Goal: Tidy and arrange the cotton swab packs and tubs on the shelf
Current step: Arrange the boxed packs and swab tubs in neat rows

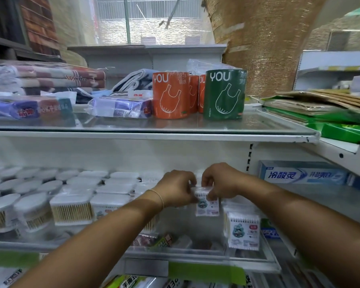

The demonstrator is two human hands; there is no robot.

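Both my hands hold one small flat cotton swab pack (207, 206) upright over the middle shelf (195, 254). My left hand (176, 189) pinches its upper left edge, and my right hand (219, 182) pinches its upper right edge. A row of similar swab packs (243, 230) stands just to the right, near the shelf's front. Rectangular swab tubs (71, 208) and round swab tubs (32, 213) with white lids fill the left part of the shelf, in several rows.
A toothpaste box (303, 173) lies at the right of the middle shelf. On the glass shelf above (154, 126) stand orange bag rolls (170, 97) and a green bag roll (224, 93), with packaged cloths at left. Cardboard and green packs are stacked at right.
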